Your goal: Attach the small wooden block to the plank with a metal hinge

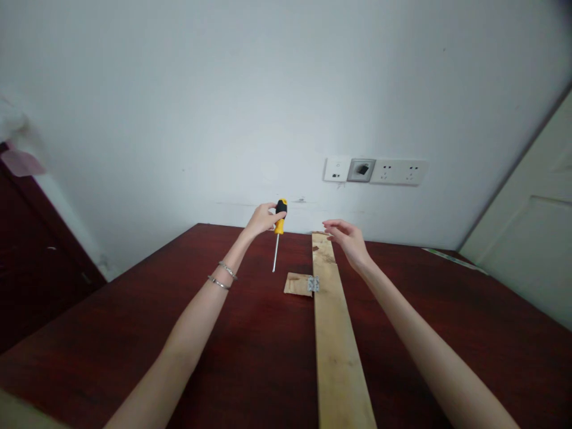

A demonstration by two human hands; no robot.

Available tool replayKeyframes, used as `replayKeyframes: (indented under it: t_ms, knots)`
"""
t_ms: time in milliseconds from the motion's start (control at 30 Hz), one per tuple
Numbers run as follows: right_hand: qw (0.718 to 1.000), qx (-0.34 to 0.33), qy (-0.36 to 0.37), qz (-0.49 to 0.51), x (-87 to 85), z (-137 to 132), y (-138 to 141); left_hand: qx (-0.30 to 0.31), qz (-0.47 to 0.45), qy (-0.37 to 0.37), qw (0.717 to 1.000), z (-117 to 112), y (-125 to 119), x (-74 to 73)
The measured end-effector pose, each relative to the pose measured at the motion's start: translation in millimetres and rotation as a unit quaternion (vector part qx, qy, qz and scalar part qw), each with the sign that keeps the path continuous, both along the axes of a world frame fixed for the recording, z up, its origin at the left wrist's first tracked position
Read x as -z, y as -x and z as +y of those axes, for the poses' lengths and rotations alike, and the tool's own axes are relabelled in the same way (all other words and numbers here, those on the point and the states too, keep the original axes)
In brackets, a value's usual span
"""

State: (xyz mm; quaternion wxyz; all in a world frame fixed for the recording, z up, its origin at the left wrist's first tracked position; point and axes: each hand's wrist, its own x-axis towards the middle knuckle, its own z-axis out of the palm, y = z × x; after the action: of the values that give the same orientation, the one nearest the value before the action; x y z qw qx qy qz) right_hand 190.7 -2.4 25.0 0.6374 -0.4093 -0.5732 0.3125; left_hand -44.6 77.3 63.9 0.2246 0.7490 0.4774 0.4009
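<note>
Screwdriver [279, 229]: yellow and black handle, bare metal shaft. Held upright with the tip down over the far part of the counter [134, 333], left of the plank. Whether the tip touches the surface cannot be told.

Left hand [260, 221]: fingers closed around the top of the screwdriver handle. Two thin bracelets [222, 276] on the wrist.

Right hand [346, 239]: empty, fingers loosely spread and curved, over the far end of the plank. Contact cannot be told.

Plank [335, 333]: long, pale wood, lying flat on the counter and running from the near edge toward the wall.

Small wood piece [297, 284]: flat against the plank's left side, with a metal hinge [313, 284] at the joint.

Counter: dark red wood grain.

Room: white wall [179, 107] with a socket panel [375, 171], a pale door [531, 238] at right and a dark cabinet [31, 256] at left.
</note>
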Motion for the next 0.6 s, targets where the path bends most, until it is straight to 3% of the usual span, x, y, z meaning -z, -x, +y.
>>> replayKeyframes:
  t_ms: [100,233,400,600]
  knots:
    - [0.999,0.007,-0.043,-0.006,-21.2,-6,0,0.131,-0.035,-0.051,0.989,-27,-22,-11.5]
    - [0.996,-0.007,-0.084,-0.03,-39.7,-14,-3,0.204,-0.02,-0.107,0.973,-56,-43,-18.2]
    - [0.991,-0.025,-0.116,-0.068,-48.6,-28,0,0.229,0.006,-0.134,0.964,-70,-55,-17.7]
    - [0.986,-0.01,-0.125,-0.114,-46.6,-35,7,0.225,0.044,-0.149,0.962,-71,-53,-8.0]
